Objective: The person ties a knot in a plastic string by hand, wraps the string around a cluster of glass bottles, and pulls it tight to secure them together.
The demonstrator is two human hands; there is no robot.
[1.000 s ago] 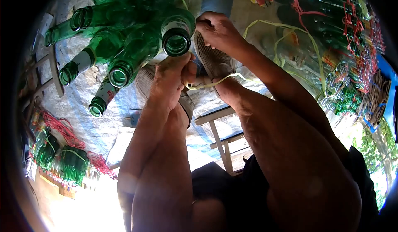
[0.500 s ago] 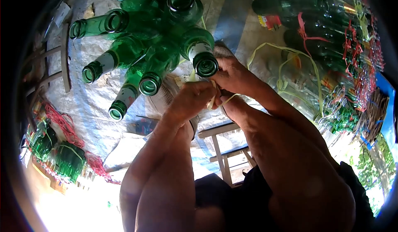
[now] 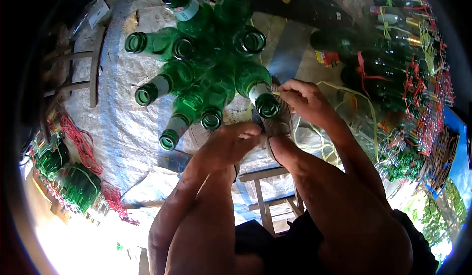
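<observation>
A cluster of green glass bottles (image 3: 216,85) stands upright before me, necks fanning outward. Pale yellow twine (image 3: 344,86) runs from the cluster's lower right side and loops over the ground to the right. Its strand meets my right hand (image 3: 306,100), whose fingers pinch it beside the nearest right-hand bottle (image 3: 255,85). Just below the bottle mouths, my left hand (image 3: 233,141) is loosely curled, thumb apart from the fingers, with nothing visible in it. My shoes (image 3: 279,120) are planted close to the bottle bases, which are mostly hidden.
Dark bottles (image 3: 393,44) bound with red and yellow ties are stacked on the right. Bundled green bottles (image 3: 81,189) and pink twine (image 3: 81,144) lie at left. A pale striped sheet (image 3: 132,142) covers the ground. Wooden frames (image 3: 260,196) stand below and at left (image 3: 94,68).
My hands, together below the bottles before, have parted; the right moved up and right with the twine, and the left loosened. The cluster appears lower and further right in view.
</observation>
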